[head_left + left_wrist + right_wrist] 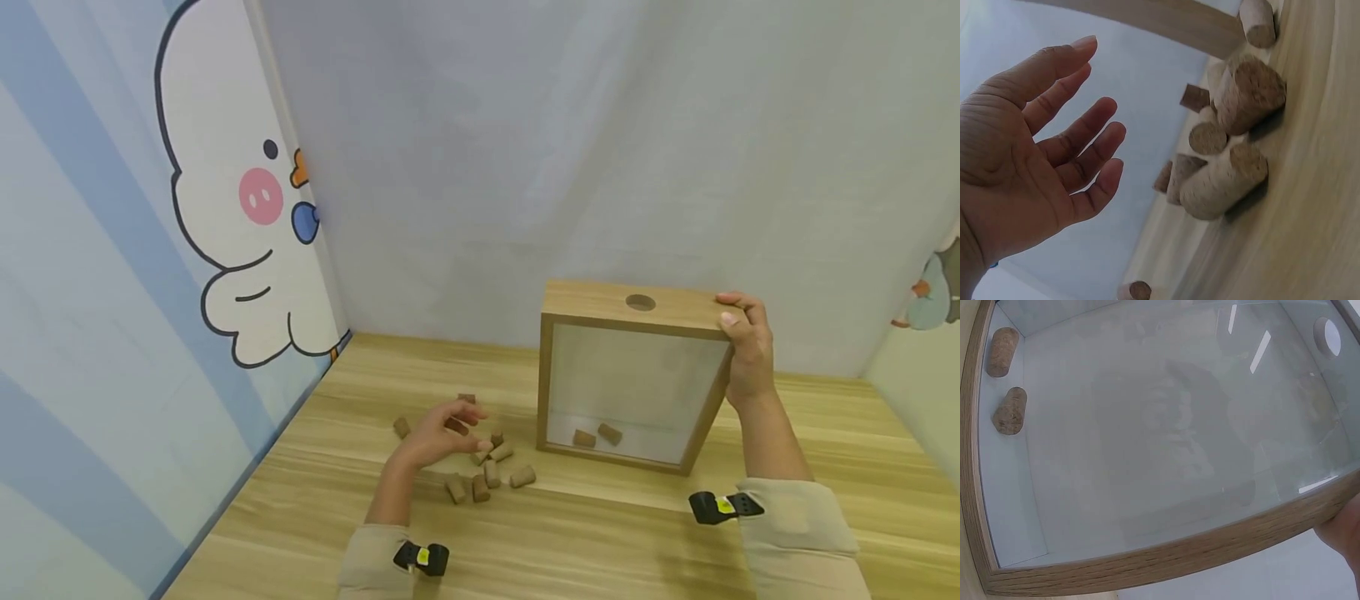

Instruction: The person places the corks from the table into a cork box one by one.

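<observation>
A wooden shadow box (641, 321) with a clear front and a round hole (641, 302) in its top stands upright on the table. Inside it, two corks (1010, 411) lie at the bottom. My right hand (750, 354) grips the box's upper right corner, thumb on the top's front edge. Over a loose group of corks (491, 473) left of the box hovers my left hand (442, 435), fingers relaxed and apart, nothing between them. In the left wrist view several corks (1225, 181) lie on the wood beyond the fingertips.
The wooden table (570, 542) meets a pale curtain (480, 167) at the back. A wall with a cartoon figure (225, 192) borders the left side. One cork (522, 476) lies near the box's lower left corner, and another (402, 427) lies left of the group.
</observation>
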The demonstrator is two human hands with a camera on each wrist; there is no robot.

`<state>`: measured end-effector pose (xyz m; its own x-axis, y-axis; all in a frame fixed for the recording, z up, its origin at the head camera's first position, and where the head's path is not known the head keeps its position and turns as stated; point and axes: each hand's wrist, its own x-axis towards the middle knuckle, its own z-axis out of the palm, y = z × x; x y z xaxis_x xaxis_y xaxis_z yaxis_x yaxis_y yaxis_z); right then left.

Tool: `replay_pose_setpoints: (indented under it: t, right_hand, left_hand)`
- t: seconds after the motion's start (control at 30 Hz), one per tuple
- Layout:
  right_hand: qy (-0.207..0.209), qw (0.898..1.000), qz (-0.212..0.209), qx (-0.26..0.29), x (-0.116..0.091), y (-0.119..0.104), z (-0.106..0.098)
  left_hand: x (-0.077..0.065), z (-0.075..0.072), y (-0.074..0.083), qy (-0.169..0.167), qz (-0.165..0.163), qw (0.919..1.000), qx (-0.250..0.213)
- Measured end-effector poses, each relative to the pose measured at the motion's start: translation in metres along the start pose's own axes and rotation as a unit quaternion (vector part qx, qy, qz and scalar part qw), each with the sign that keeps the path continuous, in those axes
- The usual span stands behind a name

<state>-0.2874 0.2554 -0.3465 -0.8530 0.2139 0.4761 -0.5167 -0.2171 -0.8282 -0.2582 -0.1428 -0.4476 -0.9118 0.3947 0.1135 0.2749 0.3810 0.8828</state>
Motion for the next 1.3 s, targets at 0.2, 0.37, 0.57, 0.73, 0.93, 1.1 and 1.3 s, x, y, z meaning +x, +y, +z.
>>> replay_pose_setpoints:
  t: [0.2,0.37,0.57,0.73,0.93,1.1,1.3]
  right_hand:
    - [-0.002,1.0,-0.005,-0.002,0.001,0.003,-0.002]
    - [0.005,1.0,-0.005,-0.013,-0.001,0.002,-0.003]
    - [0.012,1.0,-0.006,-0.018,-0.004,0.0,-0.003]
    - [0.014,1.0,-0.011,-0.013,-0.002,0.001,-0.002]
    - [0.012,1.0,-0.004,-0.014,-0.003,0.004,0.0]
    - [0.005,1.0,-0.009,-0.009,-0.002,0.005,0.001]
    - [0.006,1.0,-0.023,-0.009,-0.001,0.002,0.0]
  left_hand:
    - [0.0,-0.006,-0.016,0.021,-0.03,0.9993,-0.006]
    - [0.002,-0.01,-0.025,0.031,-0.063,0.9975,0.002]
    - [0.006,-0.012,-0.035,0.04,-0.089,0.9952,0.01]
    - [0.01,-0.012,-0.045,0.039,-0.107,0.9932,0.024]
    - [0.012,-0.008,-0.051,0.023,-0.097,0.9905,0.094]
    - [0.013,-0.006,-0.048,0.016,-0.106,0.9844,0.14]
    - [0.015,-0.007,-0.044,0.019,-0.104,0.9834,0.147]
